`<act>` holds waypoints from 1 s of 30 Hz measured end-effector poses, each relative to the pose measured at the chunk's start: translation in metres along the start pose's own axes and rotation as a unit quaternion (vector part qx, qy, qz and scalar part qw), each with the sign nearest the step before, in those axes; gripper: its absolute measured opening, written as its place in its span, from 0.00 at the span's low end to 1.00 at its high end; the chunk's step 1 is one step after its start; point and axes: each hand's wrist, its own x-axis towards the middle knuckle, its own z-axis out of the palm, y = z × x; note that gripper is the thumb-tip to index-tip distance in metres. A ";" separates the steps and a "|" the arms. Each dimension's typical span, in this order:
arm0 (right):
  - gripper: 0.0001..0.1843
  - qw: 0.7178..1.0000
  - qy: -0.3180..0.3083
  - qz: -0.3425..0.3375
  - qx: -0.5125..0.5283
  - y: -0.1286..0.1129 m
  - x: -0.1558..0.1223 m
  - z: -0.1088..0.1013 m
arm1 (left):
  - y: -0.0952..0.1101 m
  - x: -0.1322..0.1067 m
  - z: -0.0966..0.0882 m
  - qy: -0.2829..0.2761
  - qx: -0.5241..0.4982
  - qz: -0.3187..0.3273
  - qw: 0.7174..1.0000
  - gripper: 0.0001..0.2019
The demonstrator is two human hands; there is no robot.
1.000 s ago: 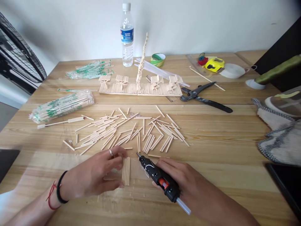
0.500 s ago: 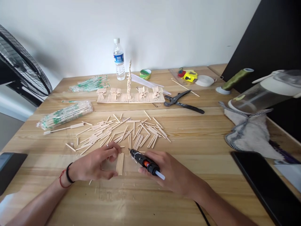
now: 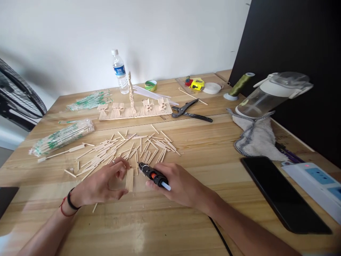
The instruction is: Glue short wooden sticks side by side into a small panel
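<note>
My left hand [image 3: 102, 182] curls over the wooden table [image 3: 186, 220], its fingertips pinching the sides of a small panel of glued sticks [image 3: 129, 179] that lies flat. My right hand [image 3: 178, 183] grips a black hot glue gun [image 3: 151, 174], its nozzle pointing left toward the top of the panel. A heap of short cut wooden sticks [image 3: 128, 149] is spread just beyond both hands. Farther back stands a stick model [image 3: 134, 108] with a flat base, small towers and a tall spire.
Packs of wrapped chopsticks [image 3: 62, 135] lie at left, a water bottle [image 3: 119, 73], green tape roll [image 3: 150, 85] and black cutters [image 3: 190, 110] at the back. At right are a cloth [image 3: 255, 137], a clear jug [image 3: 271, 94], a thread spool [image 3: 238, 85], a black phone [image 3: 282, 193] and a power strip [image 3: 317, 183].
The view has swung right and pulled back, bringing the jug, phone and power strip into sight. Both hands keep their hold on the panel and the glue gun.
</note>
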 end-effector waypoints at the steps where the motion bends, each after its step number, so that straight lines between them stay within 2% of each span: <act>1: 0.08 1.000 0.000 0.004 0.000 0.000 0.000 0.000 | -0.001 -0.001 0.002 0.003 -0.004 0.000 1.000 0.13; 15: 0.19 0.998 0.014 0.032 0.046 -0.001 0.003 -0.004 | -0.005 -0.003 0.020 0.003 -0.022 -0.013 1.000 0.21; 24: 0.16 0.995 0.048 0.037 0.073 0.007 0.001 0.003 | -0.009 -0.004 0.019 -0.025 -0.011 -0.014 1.000 0.21; 30: 0.16 0.995 0.078 0.007 0.062 0.010 0.005 0.003 | -0.009 -0.004 0.020 -0.025 -0.007 -0.011 1.000 0.21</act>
